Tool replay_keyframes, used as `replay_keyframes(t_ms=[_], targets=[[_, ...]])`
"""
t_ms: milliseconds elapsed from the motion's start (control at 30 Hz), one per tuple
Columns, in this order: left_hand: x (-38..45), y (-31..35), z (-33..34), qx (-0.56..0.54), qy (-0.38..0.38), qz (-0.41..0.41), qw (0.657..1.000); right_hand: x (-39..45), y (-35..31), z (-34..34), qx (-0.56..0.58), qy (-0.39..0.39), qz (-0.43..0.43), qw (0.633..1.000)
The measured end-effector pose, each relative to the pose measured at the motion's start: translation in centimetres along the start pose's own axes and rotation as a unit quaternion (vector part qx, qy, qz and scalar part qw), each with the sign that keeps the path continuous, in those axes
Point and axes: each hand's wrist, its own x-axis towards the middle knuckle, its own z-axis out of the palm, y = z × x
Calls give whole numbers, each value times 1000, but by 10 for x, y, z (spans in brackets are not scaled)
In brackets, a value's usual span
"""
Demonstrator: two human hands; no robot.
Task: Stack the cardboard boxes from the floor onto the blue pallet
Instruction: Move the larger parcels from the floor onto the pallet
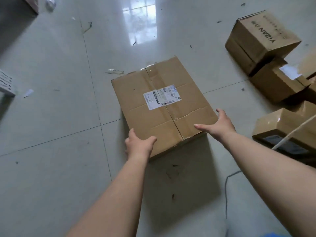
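— Cardboard box (164, 106), the big one mid-frame: where are the hands on it?

— Left hand (139, 144) is at its near left corner, thumb lying on the top face, fingers wrapped down over the left side. Right hand (218, 125) is at the near right corner, thumb stretched flat across the top, fingers curled over the right edge. Both grip the box from opposite sides.

— Is it off the ground?

— A broad shadow lies on the tiles below its near edge, but I can't tell whether it is lifted or tilted. It sits over the glossy tiled floor (51, 117), centre of the frame.

— What does it look like?

— Plain brown corrugated board, flaps closed, clear tape along the centre seam. A white shipping label (161, 97) with barcodes is stuck across that seam. The top shows creases and a couple of small dents, and the near corner is a bit crushed.

— And around it?

— At the right of the frame, more cartons: one with "YIZAN" printed on its side (261, 40) at upper right, a smaller box (278, 84) below it, and another carton (287, 127) at mid-right. A white cord (290, 132) crosses that last one. Scraps of tape and paper litter the tiles, and a bright window reflection (140, 23) shines at top centre.
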Motion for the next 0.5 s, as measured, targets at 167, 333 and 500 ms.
replay_keyframes(t_ms=[167, 333, 500], targets=[[32, -30, 28, -19, -28, -90, 995, 32, 21, 23, -92, 15, 12, 996], [33, -47, 36, -156, -26, -125, 979, 43, 36, 24, 30, 3, 73, 997], [21, -30, 19, -151, 46, -74, 985, 34, 31, 9, 123, 83, 21, 989]])
